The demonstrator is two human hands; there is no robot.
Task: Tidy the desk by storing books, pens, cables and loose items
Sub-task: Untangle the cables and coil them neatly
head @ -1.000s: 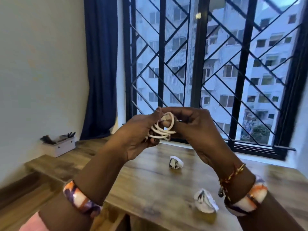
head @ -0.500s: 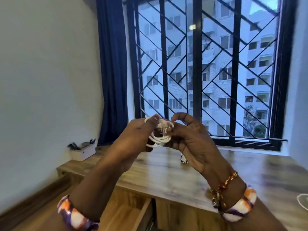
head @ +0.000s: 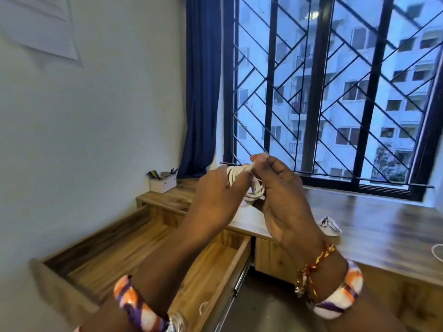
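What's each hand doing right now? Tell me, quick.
Left hand: grips the coiled white cable.
Right hand: pinches the same cable, fingers curled round it.

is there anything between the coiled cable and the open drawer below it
Nothing visible. Both hands, left hand and right hand, hold the cable above the open drawer, whose visible inside looks bare.
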